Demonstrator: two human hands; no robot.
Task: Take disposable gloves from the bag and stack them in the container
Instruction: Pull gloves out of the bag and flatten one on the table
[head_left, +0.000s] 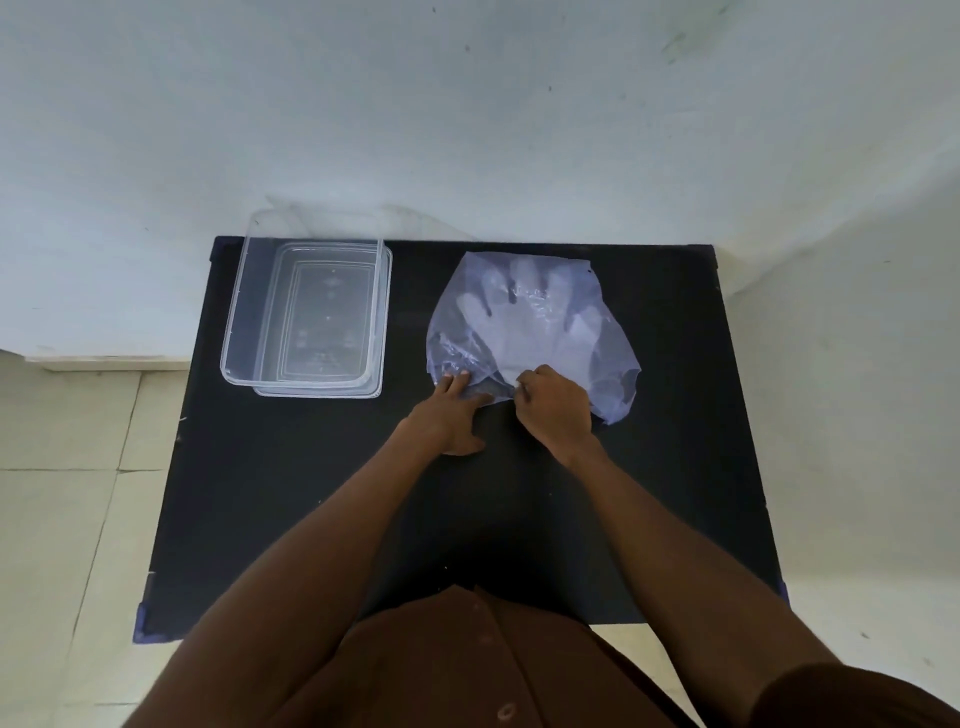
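Disposable gloves (524, 325), thin, translucent and whitish, lie flat inside a clear, crinkled plastic bag (613, 358) on the right half of the black surface (291, 493). None has yet left the bag. The left hand (451, 415) rests flat, fingers spread, pinning the bag's near edge. The right hand (553, 402) is clenched, pinching film at the mouth; whether bag or glove cuff, I cannot tell. The clear rectangular plastic container (231, 332) stands empty, well apart to the left. Next, in my judgement: open the mouth, draw one glove out.
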